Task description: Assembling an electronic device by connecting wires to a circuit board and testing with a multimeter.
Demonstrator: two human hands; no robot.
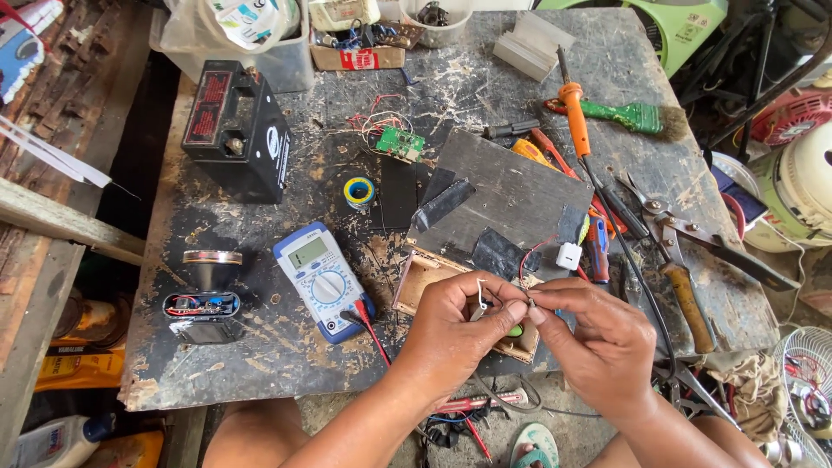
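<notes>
Both hands meet at the near edge of a worn dark workbench [217,364]. My left hand [455,334] pinches a small part with a bent white wire [481,295] sticking up from the fingers and a green bit [516,330] below them. My right hand [598,338] pinches the same small part from the right, fingertips touching the left hand's. Red wires [537,251] run from the hands up to a small white block [568,256]. Right behind the hands lies a wooden box [498,204] with a dark lid patched with black tape.
A blue-white multimeter [321,277] with a red lead lies left of the hands. Further left are a black battery [234,130], a tape roll [359,192] and a green circuit board [400,143]. An orange soldering iron [574,117], shears [676,251], screwdrivers and a green brush [628,114] lie right.
</notes>
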